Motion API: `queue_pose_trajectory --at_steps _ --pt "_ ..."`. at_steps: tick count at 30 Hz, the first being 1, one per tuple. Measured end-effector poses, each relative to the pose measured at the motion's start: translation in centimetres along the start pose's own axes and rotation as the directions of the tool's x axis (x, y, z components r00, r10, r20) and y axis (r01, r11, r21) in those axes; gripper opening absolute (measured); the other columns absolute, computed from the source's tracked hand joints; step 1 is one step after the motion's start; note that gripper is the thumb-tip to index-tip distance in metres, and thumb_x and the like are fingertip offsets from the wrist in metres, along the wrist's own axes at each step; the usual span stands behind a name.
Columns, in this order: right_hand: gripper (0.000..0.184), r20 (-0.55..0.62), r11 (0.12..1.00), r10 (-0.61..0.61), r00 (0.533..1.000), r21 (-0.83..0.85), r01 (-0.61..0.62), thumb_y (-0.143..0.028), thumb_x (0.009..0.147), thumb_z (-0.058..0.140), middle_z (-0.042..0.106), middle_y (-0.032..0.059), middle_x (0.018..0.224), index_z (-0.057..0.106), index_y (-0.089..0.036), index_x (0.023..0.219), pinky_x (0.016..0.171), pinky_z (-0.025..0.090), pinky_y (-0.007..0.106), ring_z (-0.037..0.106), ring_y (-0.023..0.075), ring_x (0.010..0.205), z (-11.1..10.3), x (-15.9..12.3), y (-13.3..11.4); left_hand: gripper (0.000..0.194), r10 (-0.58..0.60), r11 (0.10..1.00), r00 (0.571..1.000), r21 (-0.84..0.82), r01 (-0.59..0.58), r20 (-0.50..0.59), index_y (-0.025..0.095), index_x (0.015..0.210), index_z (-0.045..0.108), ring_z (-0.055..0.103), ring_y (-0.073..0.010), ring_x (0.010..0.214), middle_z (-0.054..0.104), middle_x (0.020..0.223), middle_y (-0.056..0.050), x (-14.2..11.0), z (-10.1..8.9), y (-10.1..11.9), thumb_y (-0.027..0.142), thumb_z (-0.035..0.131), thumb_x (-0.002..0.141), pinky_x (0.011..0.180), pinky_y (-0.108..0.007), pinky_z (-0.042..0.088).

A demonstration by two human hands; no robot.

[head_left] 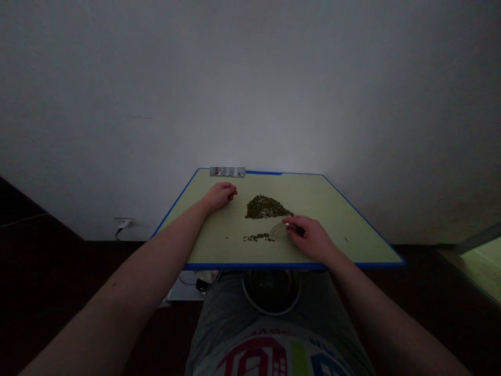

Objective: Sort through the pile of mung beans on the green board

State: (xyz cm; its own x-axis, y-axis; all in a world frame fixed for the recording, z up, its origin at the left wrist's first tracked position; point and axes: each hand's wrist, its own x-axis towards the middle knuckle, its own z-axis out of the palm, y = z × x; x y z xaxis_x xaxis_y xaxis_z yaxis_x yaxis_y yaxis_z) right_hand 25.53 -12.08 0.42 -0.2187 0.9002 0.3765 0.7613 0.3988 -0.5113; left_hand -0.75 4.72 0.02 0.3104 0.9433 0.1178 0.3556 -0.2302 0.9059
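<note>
A heap of small dark-green beans [263, 207], like mung beans, lies in the middle of the pale table [332, 209]. Nearer the front edge is a loose row of the same beans. My right hand [309, 235] is closed around a thin, curved, see-through piece with a dark part at the grip; its exact kind is unclear. Its curved edge [277, 228] comes down by the right end of the row. Left of the heap, my left hand [221, 197] rests on the table with its fingers curled; whether anything is inside them is hidden.
A metal bowl [272, 292] sits on my lap, just below the table's blue front edge [250, 266]. A blurred grey strip [227, 172] is at the back edge, against the wall [250, 94]. A cable [124, 226] hangs from the wall at left.
</note>
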Motion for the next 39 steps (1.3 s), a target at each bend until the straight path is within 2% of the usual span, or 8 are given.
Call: queue_pose_trajectory --at_steps 11,18,23,39 --pt "0.032 0.066 0.991 -0.069 0.995 0.123 0.061 -0.013 0.074 0.047 0.061 0.005 0.086 0.061 -0.018 0.103 0.065 0.044 0.025 0.056 0.0135 0.074 -0.4 -1.0 -0.1 0.026 -0.015 0.999 1.0 0.028 0.016 -0.018 0.014 0.069 0.055 0.037 -0.0062 0.04 0.046 0.05 0.003 -0.1 0.0 0.2 0.038 0.046 0.073 0.04 -0.02 0.026" --pt "0.033 0.075 0.984 -0.108 0.991 0.153 0.095 -0.011 0.073 0.048 0.06 0.0043 0.085 0.061 -0.018 0.102 0.066 0.043 0.025 0.055 0.0127 0.074 -0.5 -1.3 0.1 0.024 -0.036 0.999 0.999 -0.038 0.036 -0.002 0.015 0.067 0.053 0.036 -0.0062 0.038 0.044 0.048 0.004 -0.1 0.1 0.3 0.038 0.047 0.072 0.039 -0.02 0.026" --pt "0.035 0.082 0.98 -0.134 0.988 0.158 0.119 -0.009 0.071 0.049 0.06 0.004 0.084 0.06 -0.019 0.102 0.068 0.043 0.026 0.055 0.0133 0.075 -0.8 -1.6 0.0 0.023 -0.054 0.999 0.998 -0.006 0.054 -0.02 0.015 0.067 0.053 0.036 -0.0062 0.038 0.044 0.048 0.004 -0.3 0.2 0.6 0.036 0.048 0.072 0.039 -0.02 0.026" --pt "0.032 0.122 0.963 -0.093 0.988 0.264 0.058 -0.009 0.069 0.051 0.062 0.004 0.085 0.062 -0.017 0.098 0.068 0.045 0.025 0.057 0.0131 0.075 -1.3 -2.1 0.3 0.025 -0.041 0.999 0.999 -0.031 0.04 -0.01 0.015 0.068 0.053 0.036 -0.0062 0.04 0.044 0.049 0.003 -0.2 0.2 0.6 0.039 0.046 0.074 0.04 -0.02 0.026"
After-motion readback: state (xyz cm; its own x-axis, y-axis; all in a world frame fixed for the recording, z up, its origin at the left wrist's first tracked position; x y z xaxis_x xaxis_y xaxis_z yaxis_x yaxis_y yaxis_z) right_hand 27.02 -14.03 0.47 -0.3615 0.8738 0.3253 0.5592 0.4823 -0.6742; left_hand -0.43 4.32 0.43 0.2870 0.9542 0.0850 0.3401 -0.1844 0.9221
